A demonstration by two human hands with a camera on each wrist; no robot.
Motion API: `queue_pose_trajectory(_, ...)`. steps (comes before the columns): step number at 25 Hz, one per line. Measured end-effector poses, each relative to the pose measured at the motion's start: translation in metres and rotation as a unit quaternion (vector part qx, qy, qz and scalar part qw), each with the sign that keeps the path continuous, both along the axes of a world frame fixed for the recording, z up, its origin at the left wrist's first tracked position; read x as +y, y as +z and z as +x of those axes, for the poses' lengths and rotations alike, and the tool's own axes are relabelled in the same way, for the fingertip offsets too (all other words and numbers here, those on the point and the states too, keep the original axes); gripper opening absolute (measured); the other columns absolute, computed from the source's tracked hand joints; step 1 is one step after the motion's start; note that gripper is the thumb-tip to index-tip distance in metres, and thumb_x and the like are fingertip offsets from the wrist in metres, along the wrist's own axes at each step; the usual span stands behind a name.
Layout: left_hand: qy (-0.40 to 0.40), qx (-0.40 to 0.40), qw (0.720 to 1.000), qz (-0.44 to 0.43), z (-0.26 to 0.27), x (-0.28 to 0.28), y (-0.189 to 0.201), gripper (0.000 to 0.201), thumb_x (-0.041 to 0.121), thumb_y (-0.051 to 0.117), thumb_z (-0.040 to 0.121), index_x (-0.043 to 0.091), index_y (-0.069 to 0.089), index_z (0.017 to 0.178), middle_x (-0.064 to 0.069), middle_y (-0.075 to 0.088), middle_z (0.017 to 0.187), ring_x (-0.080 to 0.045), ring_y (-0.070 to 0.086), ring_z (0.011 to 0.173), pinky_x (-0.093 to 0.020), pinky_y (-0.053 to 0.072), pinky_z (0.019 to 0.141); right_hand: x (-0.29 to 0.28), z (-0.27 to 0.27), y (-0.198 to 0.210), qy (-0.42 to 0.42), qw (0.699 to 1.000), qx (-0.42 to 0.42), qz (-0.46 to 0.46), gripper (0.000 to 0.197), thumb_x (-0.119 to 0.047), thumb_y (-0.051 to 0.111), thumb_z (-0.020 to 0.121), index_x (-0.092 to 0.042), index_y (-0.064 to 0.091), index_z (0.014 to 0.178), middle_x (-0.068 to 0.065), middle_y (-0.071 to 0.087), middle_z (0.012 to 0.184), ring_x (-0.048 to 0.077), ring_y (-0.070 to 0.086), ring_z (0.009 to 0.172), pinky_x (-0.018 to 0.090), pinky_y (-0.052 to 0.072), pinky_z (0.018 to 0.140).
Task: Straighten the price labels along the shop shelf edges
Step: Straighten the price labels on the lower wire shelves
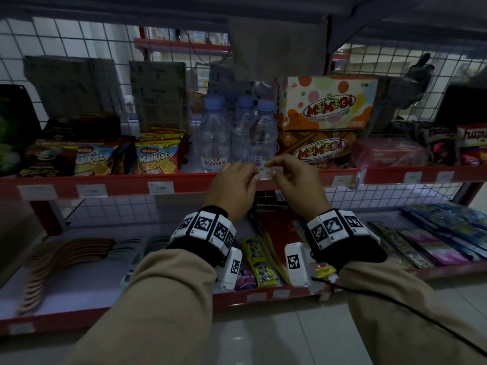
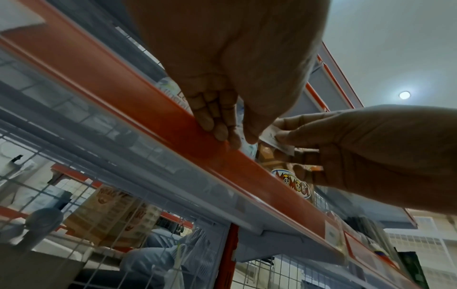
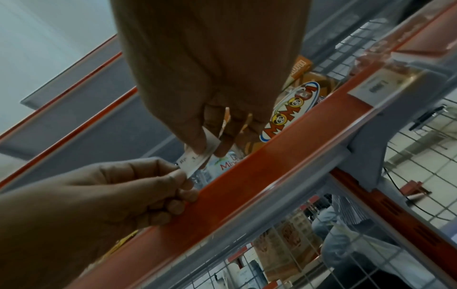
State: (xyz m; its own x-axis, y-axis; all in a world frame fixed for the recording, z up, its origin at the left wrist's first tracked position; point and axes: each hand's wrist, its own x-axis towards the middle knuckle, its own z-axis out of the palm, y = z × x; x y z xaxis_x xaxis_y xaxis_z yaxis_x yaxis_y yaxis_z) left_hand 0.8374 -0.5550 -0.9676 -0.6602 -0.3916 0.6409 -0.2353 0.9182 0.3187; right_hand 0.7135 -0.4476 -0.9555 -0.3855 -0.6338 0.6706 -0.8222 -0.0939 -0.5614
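A small white price label [image 1: 264, 173] is held just above the red shelf-edge rail [image 1: 184, 181], in front of the water bottles. My left hand [image 1: 250, 173] pinches its left end between thumb and forefinger. My right hand [image 1: 275, 169] pinches its right end. In the left wrist view the left hand [image 2: 243, 136] has its other fingers [image 2: 217, 125] lying against the rail [image 2: 148, 109]. The right wrist view shows the right hand [image 3: 209, 146] gripping the label [image 3: 193, 162], which is bent and tilted, while the left hand [image 3: 180, 176] holds its lower corner beside the rail [image 3: 259, 176].
More labels sit in the rail to the left [image 1: 161, 187] and right [image 1: 341, 180]. Le Minerale bottles [image 1: 214, 143], Momogi boxes [image 1: 326, 104] and Malkist packs [image 1: 157, 156] stand close behind the rail. The lower shelf holds sachets [image 1: 259, 262] and wooden spoons [image 1: 66, 254].
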Motion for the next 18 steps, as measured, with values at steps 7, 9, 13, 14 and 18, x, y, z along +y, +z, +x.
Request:
queue_pose_trajectory(7, 0.082, -0.077, 0.993, -0.046, 0.032, -0.018, 0.015, 0.017, 0.025, 0.051, 0.092, 0.014, 0.06, 0.101, -0.006, 0.054, 0.104, -0.024, 0.047, 0.102, -0.037, 0.044, 0.077, -0.014, 0.007, 0.011, -0.021, 1.0, 0.002, -0.015, 0.013, -0.01, 0.059, 0.09, -0.022, 0.063, 0.087, -0.017, 0.055, 0.074, 0.005, 0.053, 0.071, 0.02, 0.038, 0.063)
queue_pose_trajectory(9, 0.085, -0.069, 0.994, -0.026, 0.039, -0.023, 0.015, 0.015, 0.019, 0.051, 0.089, 0.013, 0.06, 0.099, -0.005, 0.056, 0.102, -0.023, 0.048, 0.102, -0.037, 0.044, 0.078, -0.021, 0.011, 0.01, -0.023, 1.0, 0.011, -0.011, 0.015, -0.009, 0.059, 0.089, -0.023, 0.063, 0.085, -0.016, 0.055, 0.074, 0.011, 0.051, 0.076, 0.022, 0.039, 0.064)
queue_pose_trajectory(13, 0.062, -0.042, 0.997, -0.011, 0.034, -0.021, 0.009, 0.022, 0.014, 0.049, 0.086, 0.011, 0.06, 0.105, -0.007, 0.057, 0.102, -0.026, 0.046, 0.103, -0.037, 0.04, 0.084, -0.027, 0.012, 0.0, -0.038, 0.998, 0.024, 0.044, 0.014, -0.013, 0.061, 0.088, -0.024, 0.068, 0.093, 0.005, 0.064, 0.095, 0.016, 0.058, 0.09, 0.027, 0.047, 0.081)
queue_pose_trajectory(14, 0.061, -0.034, 0.997, -0.026, 0.033, -0.02, 0.006, 0.023, 0.017, 0.051, 0.086, 0.013, 0.059, 0.107, -0.007, 0.057, 0.102, -0.026, 0.046, 0.102, -0.037, 0.039, 0.084, -0.027, 0.011, -0.002, -0.047, 0.997, 0.031, 0.051, 0.015, -0.013, 0.061, 0.088, -0.024, 0.068, 0.095, 0.007, 0.063, 0.098, 0.016, 0.058, 0.089, 0.024, 0.046, 0.082)
queue_pose_trajectory(18, 0.082, 0.01, 0.994, -0.073, 0.028, -0.018, -0.006, 0.027, 0.034, 0.057, 0.087, 0.016, 0.058, 0.107, -0.003, 0.055, 0.099, -0.023, 0.047, 0.097, -0.034, 0.036, 0.082, -0.027, 0.014, -0.001, -0.055, 0.996, 0.065, 0.003, 0.017, -0.008, 0.061, 0.086, -0.02, 0.068, 0.095, 0.003, 0.066, 0.093, 0.018, 0.054, 0.089, 0.035, 0.048, 0.082)
